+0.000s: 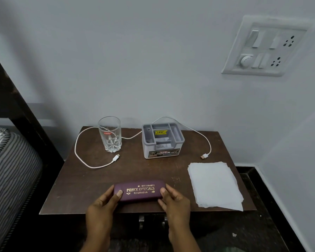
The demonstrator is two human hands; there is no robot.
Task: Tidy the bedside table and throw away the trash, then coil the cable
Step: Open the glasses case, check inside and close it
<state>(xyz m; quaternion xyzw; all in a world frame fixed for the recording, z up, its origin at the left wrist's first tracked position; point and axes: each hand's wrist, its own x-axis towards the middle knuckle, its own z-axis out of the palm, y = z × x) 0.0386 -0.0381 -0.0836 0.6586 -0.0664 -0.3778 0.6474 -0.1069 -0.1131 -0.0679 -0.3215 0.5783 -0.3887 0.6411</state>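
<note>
Cable (84,160), white, uncoiled, looped across table (135,171)

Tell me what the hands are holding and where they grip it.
Both hold the maroon spectacle case by its two short ends: the left hand at its left end, the right hand at its right end, thumbs on top. It rests on the bedside table.

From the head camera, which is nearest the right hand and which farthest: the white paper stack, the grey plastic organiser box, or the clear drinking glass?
Measured from the right hand, which grips the maroon spectacle case:
1. White paper stack, just to its right on the table's near side.
2. Grey plastic organiser box, straight behind, near the wall.
3. Clear drinking glass, back left, farthest.
</note>
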